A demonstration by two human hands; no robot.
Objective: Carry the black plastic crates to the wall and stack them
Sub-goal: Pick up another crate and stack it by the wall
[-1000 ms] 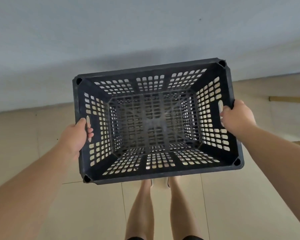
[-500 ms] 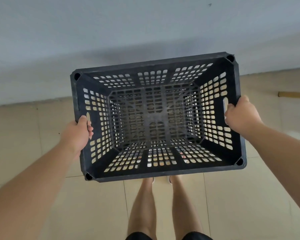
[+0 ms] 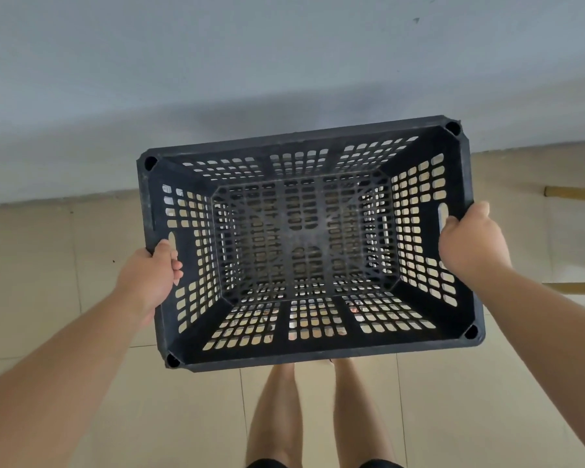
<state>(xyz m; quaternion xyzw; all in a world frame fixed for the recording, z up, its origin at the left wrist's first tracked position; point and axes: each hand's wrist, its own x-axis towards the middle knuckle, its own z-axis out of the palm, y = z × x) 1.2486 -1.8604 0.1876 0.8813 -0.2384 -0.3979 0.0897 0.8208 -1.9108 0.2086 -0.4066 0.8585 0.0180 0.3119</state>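
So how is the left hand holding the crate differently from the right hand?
The left hand grips lower in the picture, nearer the body, with fingertips curling through the handle slot; the right hand sits higher and farther out, showing its back. Both clamp the black crate by its short sides.

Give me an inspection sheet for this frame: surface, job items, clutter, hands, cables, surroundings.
Surface: beige tiled floor, bare where visible.
Job's things: one black crate, empty, held open side up above the floor, close to the wall; no other crate in view.
Clutter: two wooden strips at the right edge.
Grippers: left hand grips the crate's left side at the handle slot; right hand grips the right side.
Cables: nothing seen.
Surroundings: plain grey wall, the person's legs below the crate.
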